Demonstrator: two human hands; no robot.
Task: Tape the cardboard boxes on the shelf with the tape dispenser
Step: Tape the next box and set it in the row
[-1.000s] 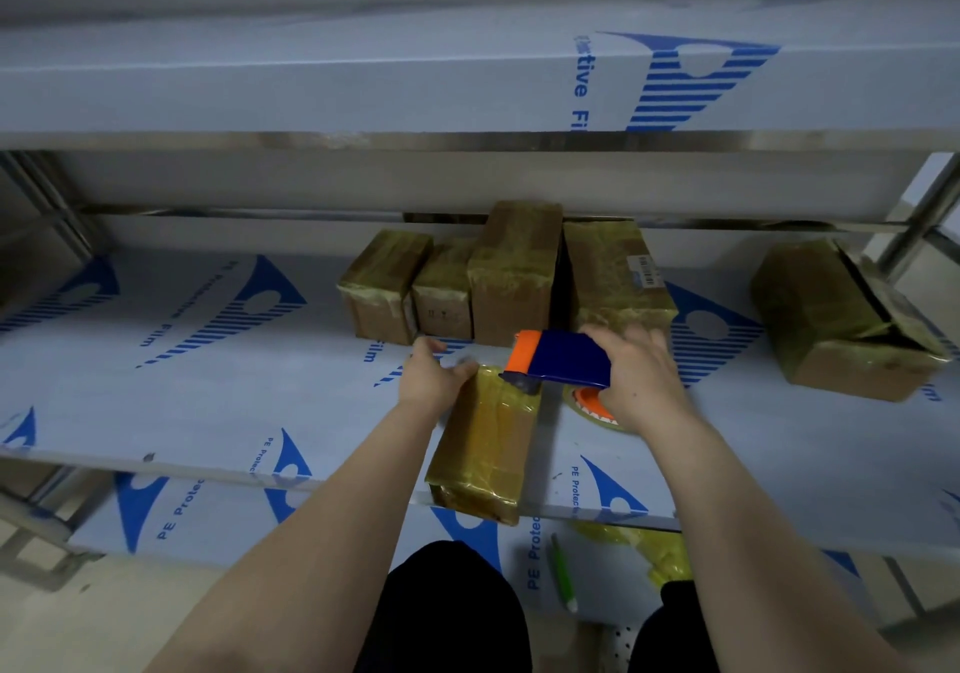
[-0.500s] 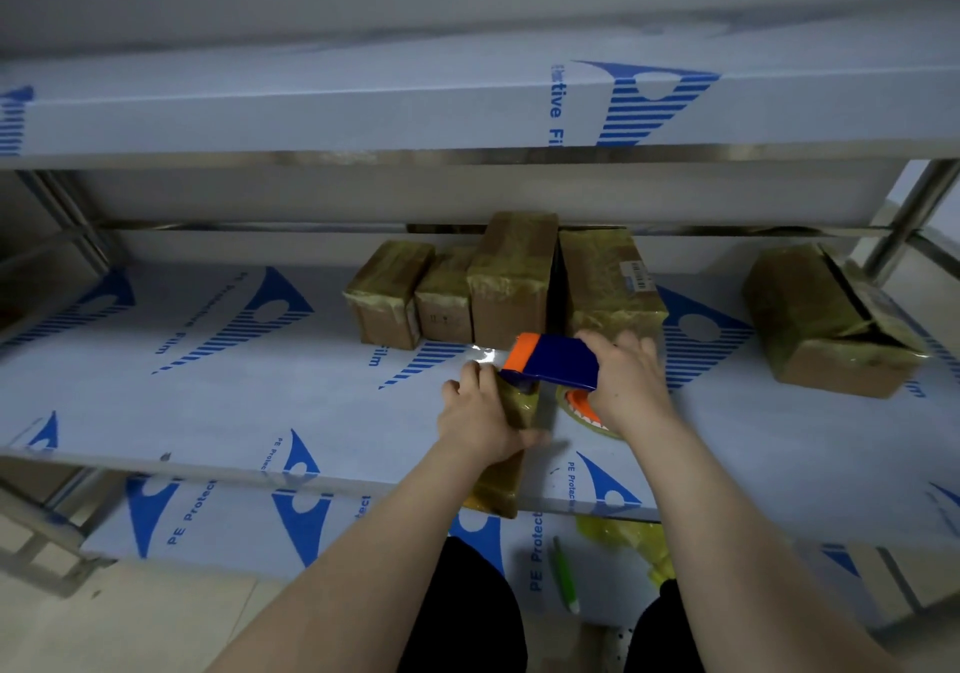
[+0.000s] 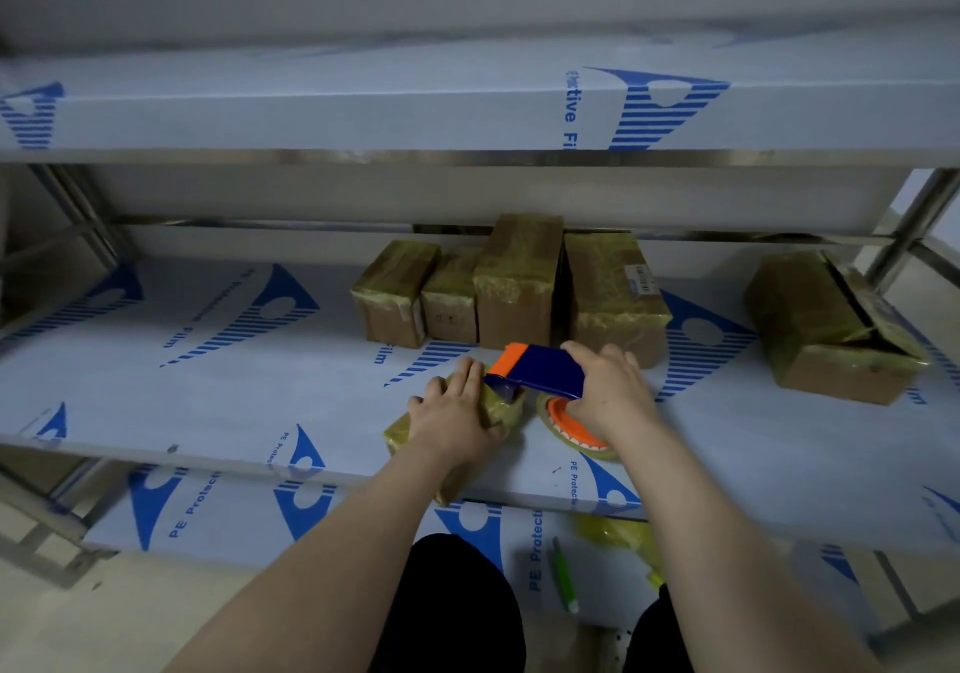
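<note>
Box (image 3: 404, 430) mostly under left hand (image 3: 457, 418); right hand (image 3: 609, 392) hides tape dispenser (image 3: 540, 368) handle.

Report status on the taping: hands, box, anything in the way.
Left hand flat on box at shelf edge. Right hand grips tape dispenser, nose at box's far end. Nothing between them; other boxes stand behind.

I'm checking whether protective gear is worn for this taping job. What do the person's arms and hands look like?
Both arms are bare from the bottom edge of the picture to the wrists, and no sleeves show. The left hand and the right hand wear no gloves. No watch, bracelet or ring is visible on either.
</note>
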